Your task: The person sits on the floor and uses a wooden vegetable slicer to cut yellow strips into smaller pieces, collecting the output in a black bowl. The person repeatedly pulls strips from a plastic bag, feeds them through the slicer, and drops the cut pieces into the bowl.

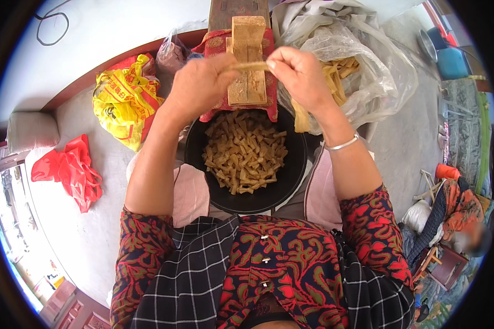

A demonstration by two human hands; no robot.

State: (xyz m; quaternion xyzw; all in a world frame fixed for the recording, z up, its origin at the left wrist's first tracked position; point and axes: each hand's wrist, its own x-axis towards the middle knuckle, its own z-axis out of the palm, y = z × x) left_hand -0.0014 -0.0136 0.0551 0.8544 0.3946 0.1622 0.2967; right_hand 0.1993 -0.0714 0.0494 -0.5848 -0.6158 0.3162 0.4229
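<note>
Stretched between my two hands is a tan, twisted strip (251,66), possibly tofu skin. My left hand (203,84) grips one end in its closed fingers, and my right hand (298,76) pinches the other between thumb and forefinger. Just beneath the strip stands a wooden block with an upright piece (249,37), on a red patterned cloth (212,96) over a wooden bench (218,12). Below my hands, a black round basin (195,181) between my knees holds many short tan knotted pieces (245,154). Longer tan strips (335,78) lie in a clear plastic bag (389,88) beside my right hand.
A yellow and red bag (125,105) and a red plastic bag (72,166) lie on the floor at left, near a grey cushion (33,130). Pink cloths (191,191) cover my knees. Another person (457,209) sits at far right, near a red bucket (447,171).
</note>
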